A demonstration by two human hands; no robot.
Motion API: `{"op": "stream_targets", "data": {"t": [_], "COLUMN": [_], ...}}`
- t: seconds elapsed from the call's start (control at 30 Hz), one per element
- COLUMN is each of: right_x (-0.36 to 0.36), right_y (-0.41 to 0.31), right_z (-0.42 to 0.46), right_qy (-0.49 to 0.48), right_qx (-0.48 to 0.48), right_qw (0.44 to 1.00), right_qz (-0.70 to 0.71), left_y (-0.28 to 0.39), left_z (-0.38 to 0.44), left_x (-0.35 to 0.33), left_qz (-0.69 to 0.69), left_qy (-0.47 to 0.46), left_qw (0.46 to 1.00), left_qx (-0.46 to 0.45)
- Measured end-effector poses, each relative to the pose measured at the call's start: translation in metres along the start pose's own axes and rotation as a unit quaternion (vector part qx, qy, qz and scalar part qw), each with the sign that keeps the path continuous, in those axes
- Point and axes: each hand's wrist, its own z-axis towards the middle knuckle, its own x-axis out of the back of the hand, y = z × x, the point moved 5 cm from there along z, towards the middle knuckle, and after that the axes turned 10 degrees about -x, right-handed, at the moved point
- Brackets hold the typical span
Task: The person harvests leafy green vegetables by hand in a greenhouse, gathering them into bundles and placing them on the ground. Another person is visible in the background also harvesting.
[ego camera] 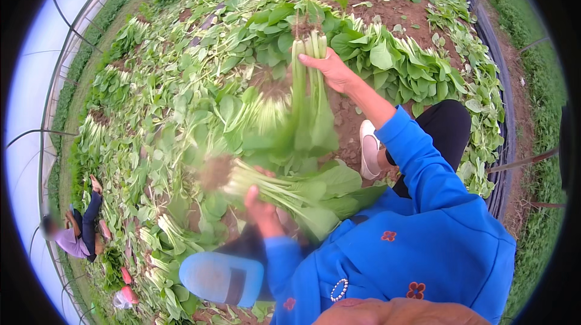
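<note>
Upright in my right hand (329, 68) is a small bunch of leafy green vegetables (310, 84), held by its pale stalks with the soily roots at the top and the leaves hanging down. My left hand (263, 207) grips a thicker bunch of the same greens (272, 184) near its root end; its blurred, muddy roots point left and its broad leaves lie towards my lap. Between and beyond the hands, another pile of greens (268, 109) rests on the ground with its roots away from me.
A row of bundled greens (399, 57) lies at the upper right. Loose leaves cover much of the brown soil. A blue pad (222, 278) is at my knee. Another person (75, 238) sits at the far left near red-and-white bags (127, 295). Black sheeting (499, 98) edges the bed.
</note>
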Motion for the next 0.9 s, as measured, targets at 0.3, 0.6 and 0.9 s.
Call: {"op": "stream_targets", "data": {"t": [0.3, 0.6, 0.9], "right_x": [-0.089, -0.142, -0.128], "right_y": [-0.002, 0.083, 0.060], "right_z": [0.013, -0.018, 0.007], "right_qy": [-0.075, -0.101, -0.177], "right_qx": [-0.089, -0.152, -0.117], "right_qw": [0.918, 0.916, 0.870], "right_qz": [-0.380, -0.356, -0.444], "left_y": [0.002, -0.009, 0.006], "left_z": [0.004, -0.005, 0.001], "left_x": [-0.010, 0.002, -0.014], "left_qz": [0.012, -0.035, -0.036], "left_qy": [-0.019, -0.068, -0.101], "left_qw": [1.000, 0.996, 0.994], "left_qx": [-0.004, 0.041, -0.003]}}
